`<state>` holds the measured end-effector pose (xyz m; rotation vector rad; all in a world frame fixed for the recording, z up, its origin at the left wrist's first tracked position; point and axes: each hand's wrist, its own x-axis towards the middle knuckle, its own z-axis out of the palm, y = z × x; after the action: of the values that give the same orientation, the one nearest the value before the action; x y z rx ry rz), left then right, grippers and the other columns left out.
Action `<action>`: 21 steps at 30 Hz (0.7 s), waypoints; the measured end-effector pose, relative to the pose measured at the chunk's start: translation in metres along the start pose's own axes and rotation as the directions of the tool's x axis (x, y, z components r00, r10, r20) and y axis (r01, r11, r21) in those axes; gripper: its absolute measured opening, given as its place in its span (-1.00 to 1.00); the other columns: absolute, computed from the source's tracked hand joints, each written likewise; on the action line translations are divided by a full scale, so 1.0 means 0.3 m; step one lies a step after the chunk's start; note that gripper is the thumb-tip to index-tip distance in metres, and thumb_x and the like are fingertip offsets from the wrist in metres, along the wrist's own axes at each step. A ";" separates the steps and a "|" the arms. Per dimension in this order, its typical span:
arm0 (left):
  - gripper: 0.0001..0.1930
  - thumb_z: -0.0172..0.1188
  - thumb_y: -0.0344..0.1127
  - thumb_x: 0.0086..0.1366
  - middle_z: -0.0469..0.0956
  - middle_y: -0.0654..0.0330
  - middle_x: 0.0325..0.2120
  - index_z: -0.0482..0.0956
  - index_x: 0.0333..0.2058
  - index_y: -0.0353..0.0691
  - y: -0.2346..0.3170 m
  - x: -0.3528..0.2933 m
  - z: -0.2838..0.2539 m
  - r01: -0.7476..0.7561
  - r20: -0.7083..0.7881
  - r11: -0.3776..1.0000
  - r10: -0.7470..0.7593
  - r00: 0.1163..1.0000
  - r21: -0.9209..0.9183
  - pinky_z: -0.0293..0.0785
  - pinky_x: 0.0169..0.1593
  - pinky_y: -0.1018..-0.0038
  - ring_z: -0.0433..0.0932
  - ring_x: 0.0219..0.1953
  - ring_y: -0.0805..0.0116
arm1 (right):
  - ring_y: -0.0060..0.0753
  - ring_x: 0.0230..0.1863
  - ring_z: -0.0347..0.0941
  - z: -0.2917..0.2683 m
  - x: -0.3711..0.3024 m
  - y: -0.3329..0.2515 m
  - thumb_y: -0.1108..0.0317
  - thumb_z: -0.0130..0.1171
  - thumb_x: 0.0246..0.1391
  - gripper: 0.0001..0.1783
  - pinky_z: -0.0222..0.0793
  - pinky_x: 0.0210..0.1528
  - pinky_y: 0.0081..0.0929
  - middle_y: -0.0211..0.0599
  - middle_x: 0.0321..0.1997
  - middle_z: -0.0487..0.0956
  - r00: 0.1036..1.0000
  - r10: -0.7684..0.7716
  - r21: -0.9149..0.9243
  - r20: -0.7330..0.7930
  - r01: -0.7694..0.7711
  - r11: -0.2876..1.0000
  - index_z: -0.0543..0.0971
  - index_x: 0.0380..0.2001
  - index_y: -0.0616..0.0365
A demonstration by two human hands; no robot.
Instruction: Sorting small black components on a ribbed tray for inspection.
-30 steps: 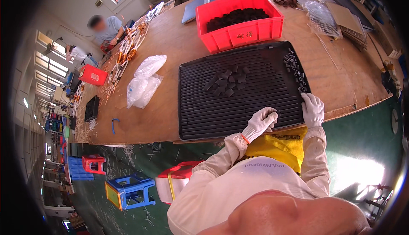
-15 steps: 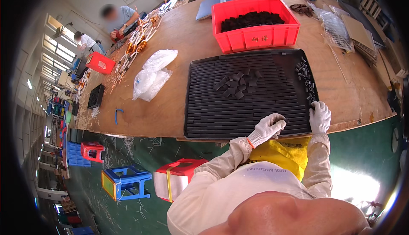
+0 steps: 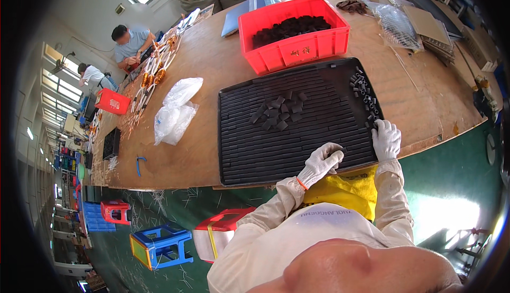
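The left hand [image 3: 325, 161] is curling closed, pinching what looks like a dark piece [image 3: 343, 150]; the right hand [image 3: 386, 140] is bending its fingers at the tray's [image 3: 340, 80] right rim, its grip impossible to tell. Rows [image 3: 287, 157] are covering most of the tray, while loose pieces [image 3: 285, 116] and small tubes [image 3: 366, 92] are lying unaligned. Beyond, a red bin [image 3: 297, 53] is hiding its contents' depth.

Two gloved hands [image 3: 322, 161] [image 3: 387, 141], one large black tray [image 3: 342, 88], two red bins [image 3: 330, 44] [image 3: 112, 102]
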<state>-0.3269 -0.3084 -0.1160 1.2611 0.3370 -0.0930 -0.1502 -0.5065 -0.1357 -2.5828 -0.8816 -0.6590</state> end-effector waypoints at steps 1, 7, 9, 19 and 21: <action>-0.75 0.20 -0.27 0.44 0.55 0.33 -0.37 0.50 0.00 -0.23 0.002 -0.002 0.001 0.000 -0.011 1.000 0.000 1.000 0.013 0.58 -0.42 0.71 0.49 -0.44 0.67 | -0.16 -0.18 0.50 0.008 -0.001 0.003 0.33 0.32 -0.02 -0.70 0.37 -0.14 -0.15 -0.37 -0.20 0.57 1.000 -0.005 -0.028 -0.008 0.005 1.000 0.52 -0.18 -0.03; -0.75 0.18 -0.24 0.45 0.54 0.35 -0.41 0.52 -0.01 -0.22 -0.013 0.007 -0.003 0.018 -0.024 0.999 -0.019 1.000 -0.033 0.55 -0.45 0.70 0.46 -0.48 0.69 | -0.13 -0.19 0.53 -0.030 -0.009 -0.008 0.44 0.27 0.00 -0.76 0.43 -0.13 -0.17 -0.34 -0.24 0.60 0.991 0.037 0.048 -0.131 -0.031 0.998 0.57 -0.21 -0.03; -0.76 0.18 -0.22 0.45 0.53 0.37 -0.43 0.53 -0.02 -0.20 -0.012 0.017 -0.008 0.019 -0.038 0.998 -0.021 0.999 -0.061 0.54 -0.47 0.69 0.44 -0.49 0.69 | -0.13 -0.20 0.53 -0.072 -0.019 -0.077 0.45 0.27 0.01 -0.76 0.44 -0.13 -0.18 -0.33 -0.24 0.60 0.991 0.033 0.184 -0.126 -0.009 0.983 0.59 -0.20 -0.02; -0.74 0.16 -0.22 0.45 0.52 0.33 -0.42 0.54 -0.02 -0.24 0.011 -0.005 0.007 0.056 -0.050 0.998 -0.055 0.997 0.000 0.53 -0.44 0.67 0.45 -0.49 0.65 | -0.30 -0.11 0.56 -0.215 -0.064 -0.278 0.59 0.12 0.14 -0.74 0.46 -0.01 -0.46 -0.21 -0.16 0.60 0.929 -0.028 0.812 0.369 -0.308 0.496 0.62 -0.10 0.22; -0.80 0.15 -0.24 0.45 0.54 0.37 -0.42 0.58 -0.08 -0.20 0.019 -0.022 0.023 -0.027 -0.011 0.983 0.029 1.000 0.182 0.53 -0.43 0.63 0.46 -0.48 0.63 | -0.28 -0.12 0.57 -0.204 -0.076 -0.271 0.59 0.13 0.13 -0.76 0.47 -0.02 -0.45 -0.20 -0.16 0.61 0.933 -0.003 0.765 0.361 -0.294 0.573 0.63 -0.12 0.24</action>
<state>-0.3304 -0.3139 -0.1070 1.4478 0.3275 -0.0929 -0.2377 -0.4835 -0.0836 -1.8625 -0.7813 0.2416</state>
